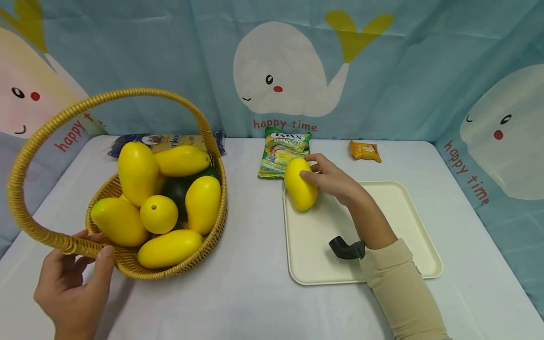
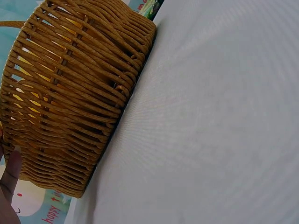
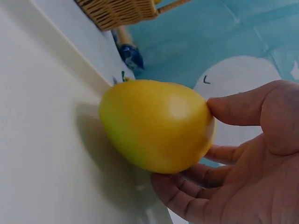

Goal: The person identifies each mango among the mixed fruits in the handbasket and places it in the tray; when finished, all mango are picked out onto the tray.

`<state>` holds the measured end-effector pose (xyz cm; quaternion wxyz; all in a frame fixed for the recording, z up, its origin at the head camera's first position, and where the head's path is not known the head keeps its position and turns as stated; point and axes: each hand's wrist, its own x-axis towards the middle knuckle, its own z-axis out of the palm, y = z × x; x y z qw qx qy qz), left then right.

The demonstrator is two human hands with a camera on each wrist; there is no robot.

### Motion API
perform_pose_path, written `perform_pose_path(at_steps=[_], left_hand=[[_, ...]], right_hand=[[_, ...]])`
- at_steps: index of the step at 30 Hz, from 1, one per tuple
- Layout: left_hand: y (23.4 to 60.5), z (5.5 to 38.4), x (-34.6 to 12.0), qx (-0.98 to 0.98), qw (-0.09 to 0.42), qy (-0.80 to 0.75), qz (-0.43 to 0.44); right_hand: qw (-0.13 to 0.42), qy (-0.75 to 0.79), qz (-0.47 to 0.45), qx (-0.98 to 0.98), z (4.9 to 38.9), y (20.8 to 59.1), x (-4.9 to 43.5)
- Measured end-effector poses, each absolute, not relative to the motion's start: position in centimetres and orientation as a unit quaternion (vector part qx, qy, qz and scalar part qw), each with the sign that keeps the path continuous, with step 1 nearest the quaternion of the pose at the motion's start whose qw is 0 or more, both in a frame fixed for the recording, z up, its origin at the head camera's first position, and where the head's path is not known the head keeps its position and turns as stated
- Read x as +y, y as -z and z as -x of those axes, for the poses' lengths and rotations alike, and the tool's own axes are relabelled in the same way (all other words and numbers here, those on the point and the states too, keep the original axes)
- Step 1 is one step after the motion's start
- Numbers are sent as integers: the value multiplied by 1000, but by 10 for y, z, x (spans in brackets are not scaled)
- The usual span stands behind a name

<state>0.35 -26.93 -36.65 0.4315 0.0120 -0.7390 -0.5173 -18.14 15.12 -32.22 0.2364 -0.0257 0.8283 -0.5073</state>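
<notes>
The right hand [image 1: 333, 180] is pinching a smooth yellow oval mango [image 1: 301, 191]!
Under that hand, a cream rectangular tray [image 1: 397, 215] is lying; just ahead-left, a green-and-yellow candy bag [image 1: 280, 147] is resting. Well off leftward, the left hand [image 1: 73, 290] is gripping a golden wicker basket [image 1: 217, 231], yellow mangoes [image 1: 170, 249] sitting inside.

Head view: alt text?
A right hand holds a yellow mango-like fruit at the corner of a cream tray; the left hand grips a wicker basket of mostly similar fruit. Behind lie a green bag and orange packet.
</notes>
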Motion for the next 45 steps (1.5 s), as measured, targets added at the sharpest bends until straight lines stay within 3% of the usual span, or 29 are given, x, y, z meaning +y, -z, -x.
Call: perform_pose_path(at_steps=[32,45], left_hand=[[366,-3,-269,-740,428,518,-11],[367,-2,-271,-737,432,521,-7]], right_hand=[[244,507,54,825,182,322,154],[219,480,40,849,180,315,158]])
